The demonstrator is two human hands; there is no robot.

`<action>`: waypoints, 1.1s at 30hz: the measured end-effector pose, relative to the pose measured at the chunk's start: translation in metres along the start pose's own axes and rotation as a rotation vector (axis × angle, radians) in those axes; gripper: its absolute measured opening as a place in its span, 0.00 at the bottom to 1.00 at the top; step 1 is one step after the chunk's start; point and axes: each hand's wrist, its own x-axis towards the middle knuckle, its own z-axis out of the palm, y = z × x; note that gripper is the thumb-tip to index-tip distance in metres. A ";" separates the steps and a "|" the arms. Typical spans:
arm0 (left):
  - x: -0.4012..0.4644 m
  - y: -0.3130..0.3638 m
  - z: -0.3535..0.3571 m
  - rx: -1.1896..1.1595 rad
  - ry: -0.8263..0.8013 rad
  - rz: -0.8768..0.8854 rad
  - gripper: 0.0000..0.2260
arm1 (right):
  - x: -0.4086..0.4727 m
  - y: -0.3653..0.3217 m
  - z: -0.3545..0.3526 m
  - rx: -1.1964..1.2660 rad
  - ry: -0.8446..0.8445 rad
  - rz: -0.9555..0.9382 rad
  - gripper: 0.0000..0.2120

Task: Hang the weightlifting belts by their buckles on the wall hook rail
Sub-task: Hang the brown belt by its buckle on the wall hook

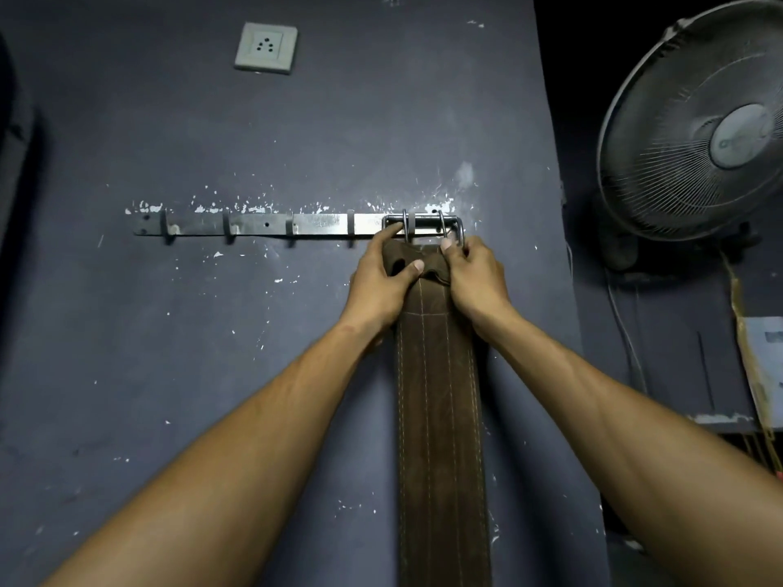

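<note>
Gripping the brown belt [440,417] at its top, both hands pinch the leather just under the buckle [423,225]: left hand [383,281] thumb across the front, right hand [476,281] closed on the right edge. Buckle sits against the right end of the rail [254,224] on the wall [212,353]; belt hangs straight down. Fan [699,129] far right, socket [266,47] above left.
</note>
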 end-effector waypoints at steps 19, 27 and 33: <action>-0.098 -0.029 -0.024 -0.259 -0.170 -0.351 0.07 | -0.090 0.034 -0.023 0.300 -0.397 0.190 0.16; -0.155 -0.023 -0.034 -0.293 -0.228 -0.456 0.10 | -0.149 0.046 -0.023 0.424 -0.423 0.285 0.14; -0.212 -0.022 -0.041 -0.307 -0.203 -0.497 0.07 | -0.197 0.049 -0.026 0.341 -0.297 0.322 0.14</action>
